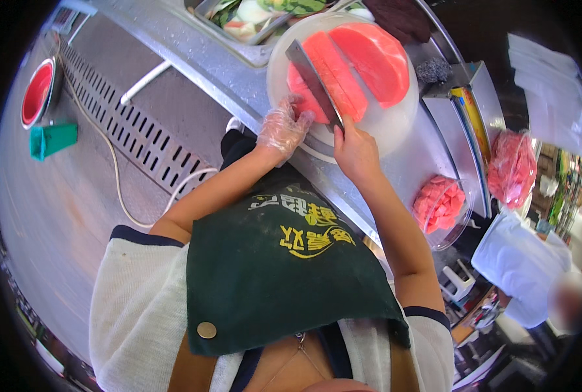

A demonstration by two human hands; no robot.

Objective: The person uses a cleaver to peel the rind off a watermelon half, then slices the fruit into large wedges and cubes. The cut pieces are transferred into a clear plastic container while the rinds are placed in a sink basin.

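Note:
My right hand (357,149), bare, is closed around the handle of a cleaver (313,81). Its broad blade lies across peeled watermelon flesh (332,73) on a round white cutting board (394,122). Wearing a clear plastic glove, my left hand (285,125) rests its fingertips on the near end of the melon piece left of the blade; whether it grips the piece is unclear. A larger rounded watermelon piece (376,61) sits at the board's far right, apart from the middle strip.
A clear container of watermelon cubes (439,203) stands at the right, near bagged red pieces (512,166). A metal tray of rinds (266,36) is beyond the board. Steel wool (433,70) lies right of it. A person (526,264) is at far right.

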